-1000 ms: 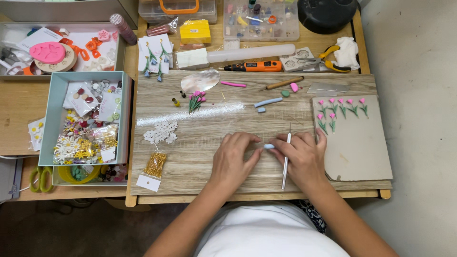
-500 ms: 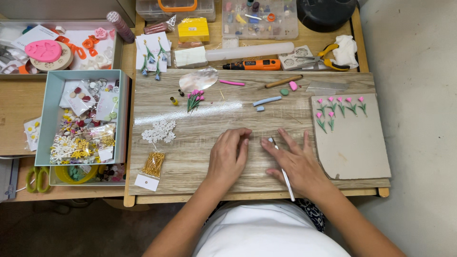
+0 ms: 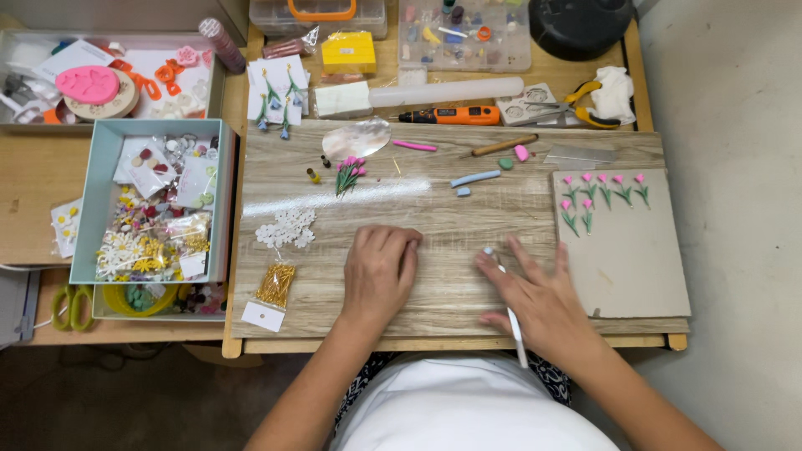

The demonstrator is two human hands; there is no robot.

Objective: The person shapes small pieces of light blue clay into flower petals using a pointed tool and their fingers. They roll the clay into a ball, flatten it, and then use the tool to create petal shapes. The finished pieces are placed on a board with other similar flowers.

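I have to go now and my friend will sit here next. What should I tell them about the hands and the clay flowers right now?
Left hand: lying palm-down on the wooden board, fingers curled, holding nothing that shows.
Right hand: spread flat on the board, with a thin white tool under its fingers.
Done: seven pink tulips lie on the grey slab to the right; a small bunch of tulips lies higher on the board.
Left: a blue clay roll and bits of pink and green clay sit unused.
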